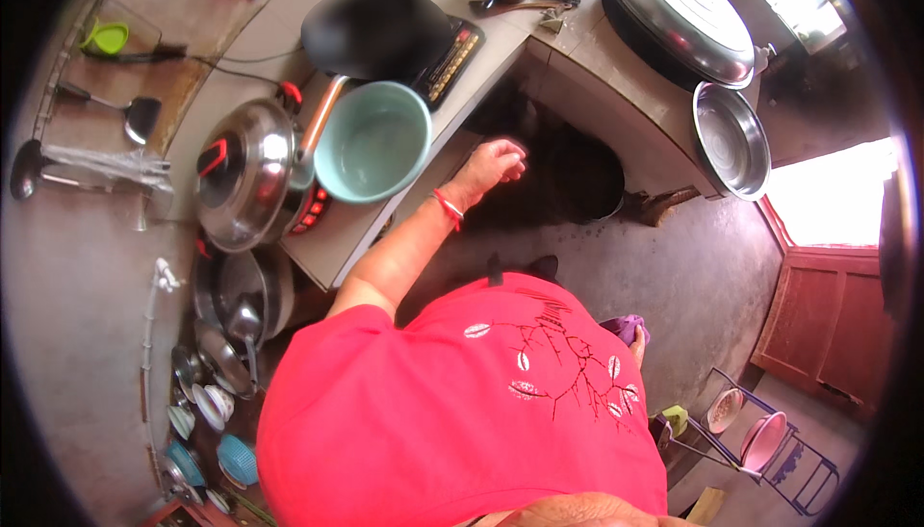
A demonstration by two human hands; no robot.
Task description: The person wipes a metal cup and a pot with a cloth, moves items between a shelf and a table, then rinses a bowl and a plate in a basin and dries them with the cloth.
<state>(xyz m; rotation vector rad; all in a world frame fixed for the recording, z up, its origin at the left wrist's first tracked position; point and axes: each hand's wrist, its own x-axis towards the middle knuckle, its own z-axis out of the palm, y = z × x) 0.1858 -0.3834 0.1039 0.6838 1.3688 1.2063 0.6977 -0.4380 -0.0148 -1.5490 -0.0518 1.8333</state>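
Observation:
My left hand [494,166] reaches over the dark space at the counter's inner corner, fingers loosely bent, with nothing seen in it. A red band and a pale bracelet circle its wrist. Nearest to it on the counter [393,220] is a mint-green basin [372,141]. Behind the basin, a black pan [375,32], partly blurred, rests on a black induction cooker [455,58]. A steel-lidded pot [249,173] stands left of the basin. Low at my right side, my right hand [638,346], mostly hidden by my red shirt, grips a bunched purple cloth [626,328].
A large lidded pan [678,18] and a steel basin [733,141] occupy the right counter. A dark round vessel [585,173] and firewood [660,206] are below it. Stacked bowls [213,406] line the left. A metal rack [722,422] stands on the floor at lower right.

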